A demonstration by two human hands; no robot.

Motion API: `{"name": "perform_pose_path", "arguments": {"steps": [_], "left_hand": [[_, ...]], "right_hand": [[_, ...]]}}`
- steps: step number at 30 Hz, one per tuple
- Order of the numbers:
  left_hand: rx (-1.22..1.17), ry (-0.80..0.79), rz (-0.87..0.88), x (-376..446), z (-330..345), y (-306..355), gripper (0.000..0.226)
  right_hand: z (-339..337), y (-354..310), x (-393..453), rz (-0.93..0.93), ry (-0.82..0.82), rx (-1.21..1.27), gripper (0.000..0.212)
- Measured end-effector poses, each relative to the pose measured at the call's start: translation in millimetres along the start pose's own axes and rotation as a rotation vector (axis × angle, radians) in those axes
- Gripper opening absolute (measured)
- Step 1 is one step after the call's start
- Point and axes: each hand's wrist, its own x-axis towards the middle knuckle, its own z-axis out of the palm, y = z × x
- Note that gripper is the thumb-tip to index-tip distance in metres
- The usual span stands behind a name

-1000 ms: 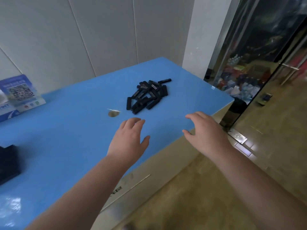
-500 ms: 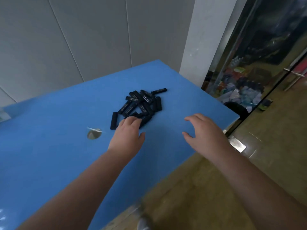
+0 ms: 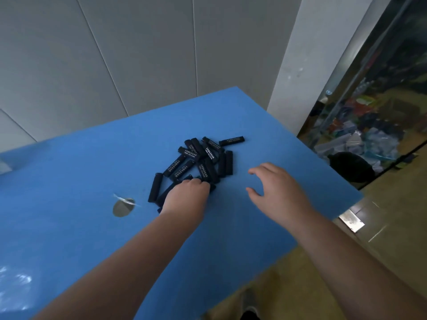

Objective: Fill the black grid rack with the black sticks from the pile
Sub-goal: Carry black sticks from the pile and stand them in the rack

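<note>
L hand (image 3: 184, 196) sits at the near edge of the pile of black sticks (image 3: 201, 158), centre of frame, fingers curled down onto the closest sticks; fingertips are hidden by the knuckles, so whether it actually grips one – can't tell. R hand (image 3: 280, 192) hovers right of centre, fingers loosely spread & slightly bent, thumb out to the left, holding nothing, not touching the sticks. Pile lies on the blue table (image 3: 69, 227), just above the L hand and up-left of the R hand, with a gap of bare table between. Sticks are short bars w/ white lettering, lying flat, jumbled; most long axes run diagonal, lower left to upper right. One stick (image 3: 155, 191) at the pile's left edge lies nearly vertical in frame, just left of the L hand. Another stick (image 3: 231, 140) at the upper right of the pile lies close to horizontal, apart from the heap's core. A round hole (image 3: 122, 207) in the table shows left of the L hand, near but not touching the sticks. Grey wall panels (image 3: 138, 54) fill the upper left.
</note>
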Motion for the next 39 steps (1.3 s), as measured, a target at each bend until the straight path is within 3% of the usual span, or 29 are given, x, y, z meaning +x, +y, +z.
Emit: {"name": "perform_pose_path", "arguments": {"steps": [4, 11, 15, 22, 28, 30, 35, 39], "left_hand": [[-0.160, 0.020, -0.091, 6, -4, -1, 0.027], [-1.079, 0.155, -0.399, 13, -29, 11, 0.019], [-1.358, 0.177, -0.483, 16, -33, 18, 0.017], [-1.437, 0.242, -0.567, 20, -27, 20, 0.018], [-1.447, 0.249, -0.536, 23, -32, 22, 0.018], [-1.469, 0.263, -0.543, 24, -34, 24, 0.018], [-1.497, 0.320, -0.548, 22, -35, 34, 0.018], [-1.508, 0.369, -0.565, 12, -35, 39, 0.018]], "right_hand": [[7, 12, 27, -0.043, -0.064, 0.032, 0.038], [23, 8, 84, -0.094, -0.123, 0.125, 0.029], [39, -2, 107, -0.081, -0.124, 0.138, 0.019], [45, 17, 114, -0.092, -0.121, -0.013, 0.013], [31, 39, 116, -0.112, -0.189, -0.055, 0.012], [25, 46, 115, -0.032, -0.225, 0.083, 0.009], [7, 48, 103, 0.144, -0.290, 0.774, 0.016], [-5, 36, 94, 0.152, -0.385, 1.001, 0.021]]}}
